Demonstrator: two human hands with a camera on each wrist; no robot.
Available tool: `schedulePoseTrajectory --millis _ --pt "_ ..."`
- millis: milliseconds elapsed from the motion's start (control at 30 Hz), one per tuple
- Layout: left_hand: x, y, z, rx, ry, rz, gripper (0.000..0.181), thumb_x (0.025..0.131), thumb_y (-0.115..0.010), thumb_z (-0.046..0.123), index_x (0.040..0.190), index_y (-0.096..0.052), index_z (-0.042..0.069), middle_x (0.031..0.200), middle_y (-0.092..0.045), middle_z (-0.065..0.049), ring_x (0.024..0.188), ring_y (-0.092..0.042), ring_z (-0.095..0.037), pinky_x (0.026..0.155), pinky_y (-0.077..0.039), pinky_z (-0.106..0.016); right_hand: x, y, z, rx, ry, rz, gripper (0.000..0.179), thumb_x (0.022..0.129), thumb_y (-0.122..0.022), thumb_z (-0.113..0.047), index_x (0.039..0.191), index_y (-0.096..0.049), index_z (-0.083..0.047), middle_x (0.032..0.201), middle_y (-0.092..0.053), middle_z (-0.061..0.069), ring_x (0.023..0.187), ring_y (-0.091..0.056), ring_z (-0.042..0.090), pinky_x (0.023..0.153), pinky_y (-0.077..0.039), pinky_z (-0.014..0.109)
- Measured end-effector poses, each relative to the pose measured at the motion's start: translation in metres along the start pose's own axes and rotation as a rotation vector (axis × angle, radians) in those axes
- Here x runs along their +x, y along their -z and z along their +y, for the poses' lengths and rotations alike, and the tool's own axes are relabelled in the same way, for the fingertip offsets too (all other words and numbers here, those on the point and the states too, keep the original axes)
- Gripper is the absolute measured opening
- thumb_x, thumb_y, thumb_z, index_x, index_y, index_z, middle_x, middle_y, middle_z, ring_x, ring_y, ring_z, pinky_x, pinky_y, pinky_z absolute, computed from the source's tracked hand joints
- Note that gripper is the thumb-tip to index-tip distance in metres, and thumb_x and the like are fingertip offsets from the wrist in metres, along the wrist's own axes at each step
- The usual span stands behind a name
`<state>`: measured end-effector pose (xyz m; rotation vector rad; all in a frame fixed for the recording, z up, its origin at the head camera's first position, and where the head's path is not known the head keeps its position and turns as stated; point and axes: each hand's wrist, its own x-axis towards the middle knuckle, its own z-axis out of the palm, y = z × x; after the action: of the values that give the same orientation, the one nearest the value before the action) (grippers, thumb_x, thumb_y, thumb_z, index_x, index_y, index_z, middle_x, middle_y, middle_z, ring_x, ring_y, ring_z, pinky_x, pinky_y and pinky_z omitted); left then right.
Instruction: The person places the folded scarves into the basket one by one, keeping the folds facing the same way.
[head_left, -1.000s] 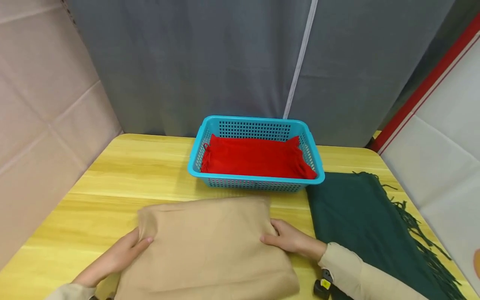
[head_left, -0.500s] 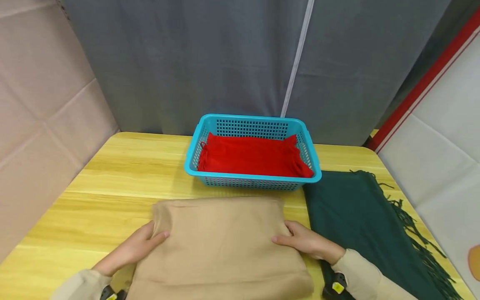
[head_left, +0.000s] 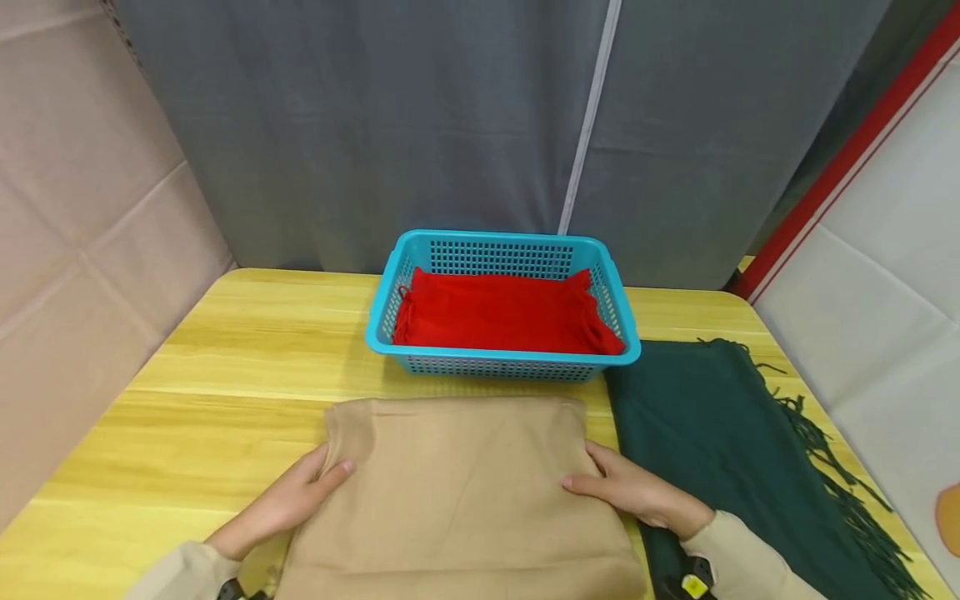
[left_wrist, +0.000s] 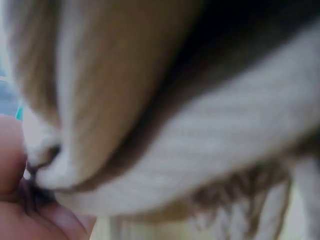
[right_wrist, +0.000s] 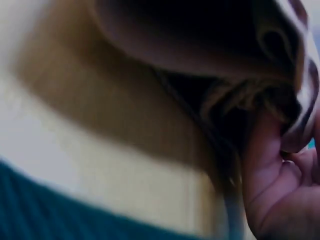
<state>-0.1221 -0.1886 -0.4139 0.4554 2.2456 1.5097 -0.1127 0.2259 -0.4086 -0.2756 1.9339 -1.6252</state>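
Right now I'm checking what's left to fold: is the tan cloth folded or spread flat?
Folded: the tan cloth shows layers curving over one another in the left wrist view.

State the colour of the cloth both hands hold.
The cloth is tan, clearest in the head view.

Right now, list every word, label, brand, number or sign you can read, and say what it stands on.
No readable text in any view.
Yellow patch on the black device at the right wrist: any marking is too small to read.
Beige cloth, red cloth, dark green cloth and blue basket: no lettering visible.
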Motion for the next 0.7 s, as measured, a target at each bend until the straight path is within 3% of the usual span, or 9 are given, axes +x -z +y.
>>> schedulePoseTrajectory --millis 100,200,433,567,700 --pt "-0.002 -0.003 0.001 -0.04 -0.001 -0.009 0.056 0.096 -0.039 0.022 0.136 -0.014 -0.009 0.105 -0.054 -0.025 0.08 -0.062 -0.023 0.068 -0.051 -0.03 0.0 -0.002 -0.001 0.008 0.0 0.027 0.062 0.089 -0.054 -0.021 0.135 -0.02 0.003 0.119 -0.046 0.017 0.098 -0.055 0.024 0.081 -0.045 0.031" --pt "-0.004 -0.006 0.0 -0.135 0.023 -0.044 0.055 0.095 -0.041 0.022 0.135 -0.016 -0.008 0.107 -0.054 -0.024 0.085 -0.061 -0.025 0.072 -0.05 -0.033 0.0 -0.004 -0.002 0.067 -0.015 0.03 0.064 0.09 -0.052 -0.024 0.137 -0.016 0.0 0.12 -0.044 0.017 0.099 -0.054 0.025 0.081 -0.045 0.033" --pt "-0.008 -0.01 -0.003 -0.433 0.144 -0.156 0.052 0.095 -0.042 0.022 0.131 -0.021 -0.009 0.109 -0.056 -0.018 0.096 -0.056 -0.03 0.079 -0.047 -0.04 0.001 -0.005 -0.001 0.353 -0.111 -0.072 0.066 0.095 -0.038 -0.036 0.139 0.0 -0.006 0.125 -0.042 0.015 0.109 -0.048 0.025 0.087 -0.042 0.039" --pt "-0.009 -0.011 -0.001 -0.514 0.205 -0.166 0.057 0.094 -0.043 0.026 0.132 -0.017 -0.008 0.109 -0.056 -0.015 0.097 -0.056 -0.03 0.081 -0.046 -0.041 0.003 -0.006 -0.001 0.445 -0.169 -0.069 0.073 0.092 -0.036 -0.048 0.137 -0.004 0.001 0.121 -0.046 0.011 0.108 -0.049 0.023 0.089 -0.041 0.039" --pt "-0.01 -0.012 0.0 -0.584 0.251 -0.144 0.06 0.094 -0.044 0.029 0.134 -0.013 -0.005 0.108 -0.057 -0.012 0.098 -0.056 -0.028 0.081 -0.045 -0.042 0.004 -0.008 0.0 0.444 -0.181 -0.01 0.072 0.091 -0.042 -0.043 0.138 -0.005 -0.003 0.121 -0.046 0.01 0.106 -0.05 0.022 0.088 -0.042 0.039"
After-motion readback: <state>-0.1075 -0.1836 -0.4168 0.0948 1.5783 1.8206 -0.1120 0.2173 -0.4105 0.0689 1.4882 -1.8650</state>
